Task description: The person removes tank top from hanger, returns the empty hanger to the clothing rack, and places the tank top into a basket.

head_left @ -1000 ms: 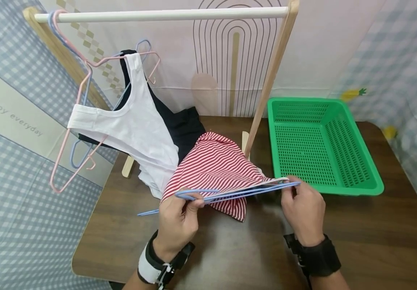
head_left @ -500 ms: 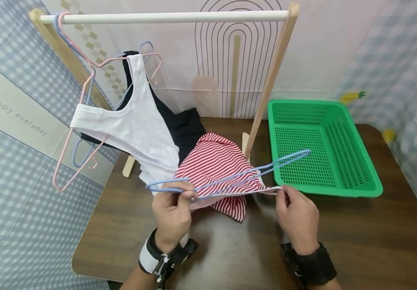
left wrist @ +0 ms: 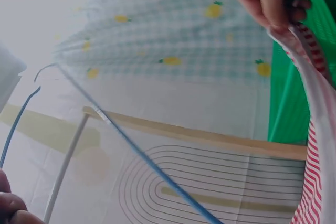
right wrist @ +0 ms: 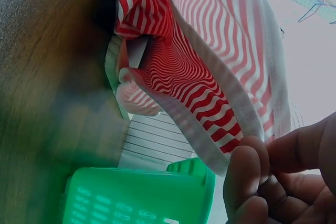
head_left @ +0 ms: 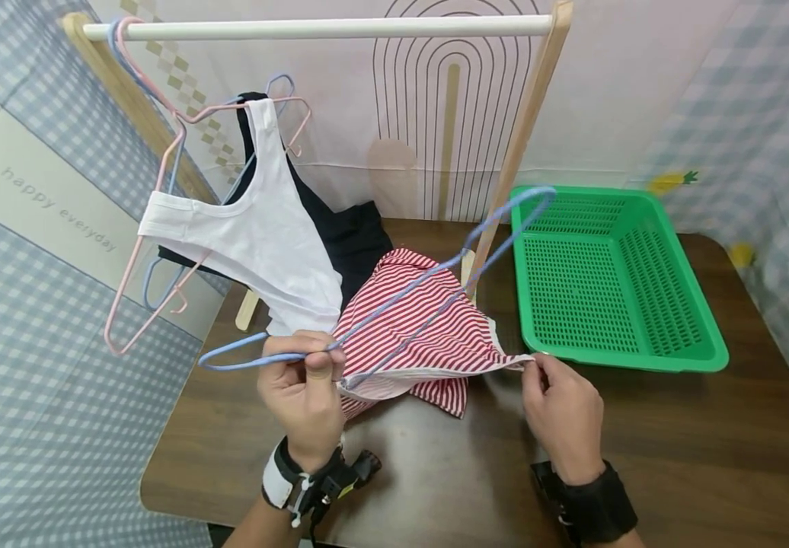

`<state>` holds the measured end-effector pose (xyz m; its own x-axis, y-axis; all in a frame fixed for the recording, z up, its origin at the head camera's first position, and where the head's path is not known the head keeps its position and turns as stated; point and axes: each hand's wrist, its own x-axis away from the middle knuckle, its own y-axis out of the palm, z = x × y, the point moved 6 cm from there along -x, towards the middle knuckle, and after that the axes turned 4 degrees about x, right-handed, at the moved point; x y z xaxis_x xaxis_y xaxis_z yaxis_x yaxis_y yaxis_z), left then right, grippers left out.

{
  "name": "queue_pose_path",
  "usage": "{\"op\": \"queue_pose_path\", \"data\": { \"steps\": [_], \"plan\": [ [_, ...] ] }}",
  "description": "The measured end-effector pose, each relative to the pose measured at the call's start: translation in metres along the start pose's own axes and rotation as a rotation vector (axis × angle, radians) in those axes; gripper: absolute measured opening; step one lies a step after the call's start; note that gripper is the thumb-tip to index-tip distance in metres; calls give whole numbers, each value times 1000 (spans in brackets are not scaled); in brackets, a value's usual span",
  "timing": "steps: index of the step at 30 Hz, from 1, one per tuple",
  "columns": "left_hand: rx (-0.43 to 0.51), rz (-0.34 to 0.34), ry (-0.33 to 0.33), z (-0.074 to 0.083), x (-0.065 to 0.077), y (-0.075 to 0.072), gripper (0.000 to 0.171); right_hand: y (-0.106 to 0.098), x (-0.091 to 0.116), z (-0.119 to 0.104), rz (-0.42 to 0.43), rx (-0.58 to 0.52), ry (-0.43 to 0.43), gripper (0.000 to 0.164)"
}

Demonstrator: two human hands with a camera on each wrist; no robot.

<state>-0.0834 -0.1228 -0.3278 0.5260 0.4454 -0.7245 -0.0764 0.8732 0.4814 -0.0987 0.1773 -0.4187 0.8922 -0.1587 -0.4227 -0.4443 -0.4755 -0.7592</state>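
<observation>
A blue hanger [head_left: 404, 291] is pinched near its hook by my left hand [head_left: 305, 396]. It slants up to the right, its far end overlapping the basket rim in the head view. Beneath it lies a red-and-white striped garment [head_left: 429, 323] with white edging. My right hand [head_left: 562, 411] pinches the edging at the garment's right end and pulls it taut; the right wrist view shows the thumb and fingers [right wrist: 247, 163] on the trim and the opening gaping beside them. The garment's left end is partly behind my left hand.
A rack with a white rail [head_left: 340, 29] stands behind. From it hang a white tank top [head_left: 244, 228] on a pink hanger [head_left: 115, 304] and a black garment [head_left: 360, 240] on another blue hanger. A green basket [head_left: 699, 304] sits on the table's right side.
The hanger has swung up at its right end and shifted left with my left hand. My right hand has let go of the hanger and keeps only the garment's edge, slightly lower.
</observation>
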Motion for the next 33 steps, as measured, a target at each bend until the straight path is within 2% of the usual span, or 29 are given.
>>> {"op": "queue_pose_path", "data": {
  "steps": [4, 11, 15, 20, 27, 33],
  "plan": [
    [113, 53, 27, 2, -2, -2, 28, 0, 1, -1, -11, -3, 7, 14],
    [210, 80, 68, 9, -7, -5, 25, 0, 2, -3, -19, -2, 9, 14],
    [99, 63, 75, 13, -21, 0, 29, 0, 4, -3, -22, 7, 4, 14],
    [-97, -26, 41, 11, -45, 13, 34, -2, 5, 0, -14, 9, 9, 15],
    [-369, -77, 69, -1, -74, 23, 23, -2, 6, 2, -21, 28, 14, 14],
    [-465, -128, 60, -16, -101, 37, 15, -2, 5, 2, -21, 30, 25, 12]
  ]
}}
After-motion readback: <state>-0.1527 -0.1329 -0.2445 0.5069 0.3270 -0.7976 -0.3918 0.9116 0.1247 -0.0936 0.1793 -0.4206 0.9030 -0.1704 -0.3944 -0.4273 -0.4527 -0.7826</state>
